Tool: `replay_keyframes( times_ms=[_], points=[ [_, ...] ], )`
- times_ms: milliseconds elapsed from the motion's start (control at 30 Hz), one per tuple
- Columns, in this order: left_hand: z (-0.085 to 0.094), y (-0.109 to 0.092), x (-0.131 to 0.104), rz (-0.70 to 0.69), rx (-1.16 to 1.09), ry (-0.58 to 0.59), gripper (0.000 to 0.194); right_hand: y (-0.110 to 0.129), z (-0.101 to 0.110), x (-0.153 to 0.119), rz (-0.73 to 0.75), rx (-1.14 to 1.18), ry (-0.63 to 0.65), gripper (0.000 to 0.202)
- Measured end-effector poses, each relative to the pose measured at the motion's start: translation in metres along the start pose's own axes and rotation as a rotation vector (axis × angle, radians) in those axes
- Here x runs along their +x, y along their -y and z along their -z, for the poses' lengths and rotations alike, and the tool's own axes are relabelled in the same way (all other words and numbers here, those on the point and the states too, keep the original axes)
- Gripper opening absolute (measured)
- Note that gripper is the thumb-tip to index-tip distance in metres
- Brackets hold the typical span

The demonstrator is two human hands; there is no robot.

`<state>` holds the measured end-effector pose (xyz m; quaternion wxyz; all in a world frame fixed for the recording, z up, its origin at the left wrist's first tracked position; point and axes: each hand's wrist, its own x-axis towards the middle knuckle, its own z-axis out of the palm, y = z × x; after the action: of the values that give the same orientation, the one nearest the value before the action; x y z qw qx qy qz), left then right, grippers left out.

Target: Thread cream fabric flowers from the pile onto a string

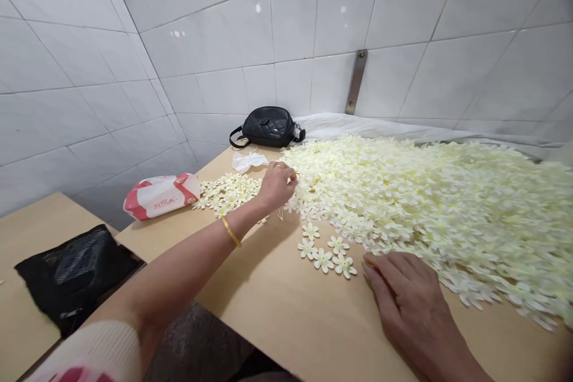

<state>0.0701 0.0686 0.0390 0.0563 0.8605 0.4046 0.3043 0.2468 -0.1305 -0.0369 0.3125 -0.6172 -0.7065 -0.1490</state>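
Observation:
A large heap of pale yellow-white flowers [425, 197] covers the right and back of the wooden table [268, 286]. My left hand [278, 184] reaches to the heap's left edge, its fingers bent and pressed together; whatever they hold is too small to make out. Under that hand a thin white strand [280, 213] shows. Several loose flowers [323, 259] lie apart in the middle, between my hands. My right hand [405, 295] rests on the table at the heap's front edge, palm down, fingers lying flat. A smaller pile of flowers [228, 192] sits left of my left hand.
A black quilted bag [268, 126] stands against the tiled wall, with a crumpled white tissue [248, 161] before it. A red and white packet [162, 196] lies at the table's left edge. A black pouch [76, 271] is on the lower left surface.

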Motion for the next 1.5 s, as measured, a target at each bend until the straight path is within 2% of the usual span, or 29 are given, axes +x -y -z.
replay_keyframes(
  times_ms=[100,167,300,367,467,567,733,900,1033,1200,1400,1500],
  points=[
    [0.004,0.008,0.018,0.036,0.014,0.024,0.007,0.001,-0.002,-0.001,-0.016,-0.016,-0.008,0.019],
    [0.017,0.016,0.015,0.043,0.033,0.020,0.011,0.002,-0.003,-0.001,-0.013,-0.010,-0.015,0.021],
    [0.045,0.033,-0.023,0.005,0.073,0.053,0.014,0.004,-0.005,-0.003,0.041,0.017,-0.012,0.024],
    [0.049,0.042,-0.047,-0.093,0.121,0.131,0.014,0.004,-0.005,-0.003,0.054,0.026,-0.002,0.024],
    [0.044,0.050,-0.074,-0.159,0.196,0.167,0.014,0.002,-0.006,-0.003,0.055,0.030,0.001,0.020],
    [0.034,0.048,-0.084,-0.202,0.228,0.147,0.012,0.003,-0.004,-0.001,0.024,0.021,0.012,0.018],
    [0.029,0.039,-0.083,-0.251,0.233,0.094,0.014,0.012,0.002,0.001,-0.060,0.001,0.027,0.021],
    [0.030,0.040,-0.086,-0.277,0.229,0.103,0.016,0.014,0.004,0.001,-0.048,-0.007,0.021,0.022],
    [0.031,0.040,-0.091,-0.209,0.237,0.082,0.010,0.014,0.004,0.001,-0.042,-0.003,0.020,0.021],
    [0.031,0.032,-0.094,-0.222,0.242,0.151,0.009,0.014,0.004,0.002,-0.059,0.000,0.025,0.021],
    [0.024,0.029,-0.094,-0.134,0.161,0.103,0.010,0.011,0.002,0.000,-0.045,-0.011,0.029,0.021],
    [0.027,0.029,-0.095,-0.136,0.137,0.052,0.011,0.010,0.001,-0.002,-0.034,-0.008,0.026,0.020]
  ],
)
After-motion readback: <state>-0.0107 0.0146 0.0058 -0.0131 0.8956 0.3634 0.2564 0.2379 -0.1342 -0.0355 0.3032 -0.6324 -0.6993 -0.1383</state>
